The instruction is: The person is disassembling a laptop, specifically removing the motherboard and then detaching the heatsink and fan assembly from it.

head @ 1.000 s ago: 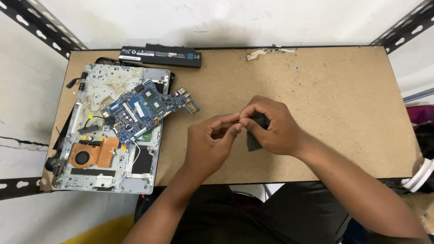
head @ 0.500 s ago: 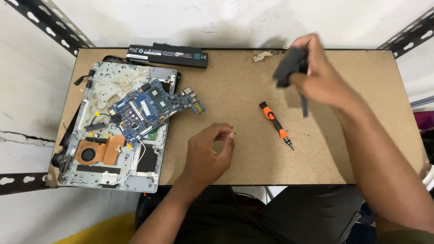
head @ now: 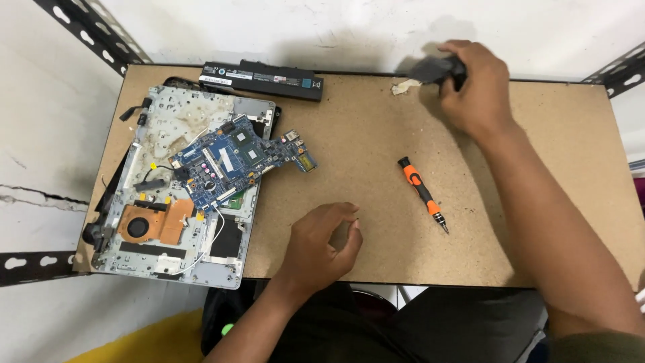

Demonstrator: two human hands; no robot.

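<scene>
Dark small part (head: 435, 68) is sitting gripped in the right hand (head: 474, 86), fingers clamped round it beyond the orange screwdriver (head: 422, 193) at the worktop's (head: 376, 134) back edge; left hand (head: 321, 243), nearer than the screwdriver, is curling its fingers loosely together, seemingly empty.

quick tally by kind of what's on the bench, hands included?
Opened laptop chassis: 1
Blue circuit board: 1
Black battery pack: 1
Orange-black screwdriver: 1
Dark part in right hand: 1
Hands, with left hand: 2
Total: 7
</scene>
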